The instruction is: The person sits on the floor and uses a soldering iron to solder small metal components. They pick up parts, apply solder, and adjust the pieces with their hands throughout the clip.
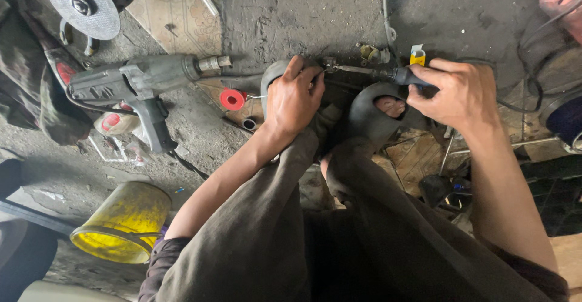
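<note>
Head view: nearest, at 6 o'clock, the person's knees in dark trousers fill the lower frame, with a yellow bucket lying on its side at 8 o'clock on the concrete floor.

Past the knees, near the centre, the feet sit in grey sandals. The left hand lies over the left sandal, its grip pressed together on a small metal part at the fingertips; what exactly the part is cannot be told. The right hand, at 2 o'clock from the centre, has its grip closed around the dark handle of a screwdriver. The shaft runs level toward 9 o'clock and its tip meets the metal part just beside the left fingers.

At 10 o'clock from the left hand lies a red tape roll, and farther that way a grey power drill on the floor. A small yellow piece stands just beyond the screwdriver handle. Farthest, at 11 o'clock in the frame's corner, an angle grinder's disc shows.
</note>
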